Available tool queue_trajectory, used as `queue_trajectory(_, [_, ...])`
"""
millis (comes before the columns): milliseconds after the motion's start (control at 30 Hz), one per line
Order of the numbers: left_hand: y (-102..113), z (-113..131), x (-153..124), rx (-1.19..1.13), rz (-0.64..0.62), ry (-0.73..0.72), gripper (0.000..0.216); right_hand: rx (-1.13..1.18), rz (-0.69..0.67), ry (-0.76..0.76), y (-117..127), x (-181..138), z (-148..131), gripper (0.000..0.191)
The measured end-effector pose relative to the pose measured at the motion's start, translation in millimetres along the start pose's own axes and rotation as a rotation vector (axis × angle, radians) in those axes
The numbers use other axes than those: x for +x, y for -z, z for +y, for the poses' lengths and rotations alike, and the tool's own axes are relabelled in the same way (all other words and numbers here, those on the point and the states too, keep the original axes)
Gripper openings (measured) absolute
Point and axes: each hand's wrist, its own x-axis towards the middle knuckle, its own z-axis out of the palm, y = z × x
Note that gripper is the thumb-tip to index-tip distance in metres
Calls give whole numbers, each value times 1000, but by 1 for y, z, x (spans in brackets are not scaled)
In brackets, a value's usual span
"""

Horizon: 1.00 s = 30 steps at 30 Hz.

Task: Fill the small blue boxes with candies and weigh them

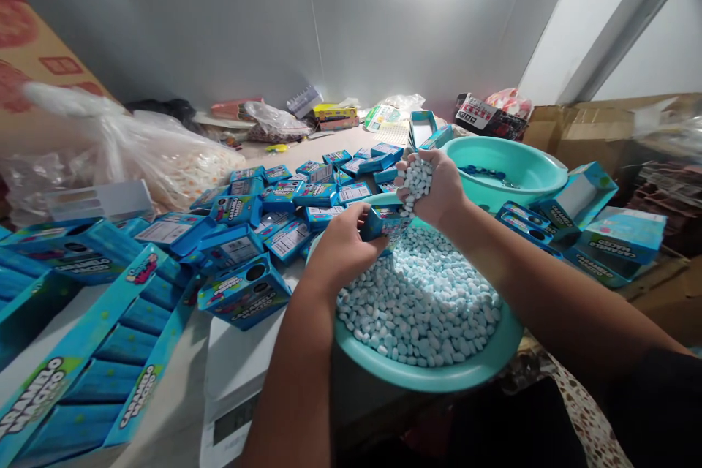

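**Small box held over the candy basin**

From the head camera I see filled blue boxes (285, 205) scattered across the table (180, 387), a second basin (507, 168) behind, and a plastic bag (159, 153) at left. My left hand (343, 245) clamps a small blue box (384, 221), partly hidden by fingers. My right hand (436, 186) cups pale candies (415, 179) above it, over the basin (439, 376) heaped with candy.

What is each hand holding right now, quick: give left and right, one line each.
Left hand: closed on a small blue box, over the basin of candies.
Right hand: cupped shut on a handful of pale blue candies, above the box.
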Motion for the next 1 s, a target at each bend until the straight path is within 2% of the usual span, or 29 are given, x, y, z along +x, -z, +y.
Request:
queue_trajectory(167, [1, -1, 1, 42, -19, 10, 29, -169, -38, 83, -1, -4, 4, 21])
queue_trajectory(367, [1, -5, 2, -33, -21, 27, 36, -332, -43, 202, -6, -7, 11, 22])
queue_trajectory(500, [0, -4, 1, -7, -3, 19, 32, -375, -23, 190, -6, -6, 11, 21])
queue_trajectory(700, [2, -2, 0, 5, -5, -9, 30, -382, -63, 205, -5, -5, 10, 20])
queue_trajectory(1000, [2, -7, 0, -21, 28, -42, 35, -436, -127, 202, -5, -8, 5, 29])
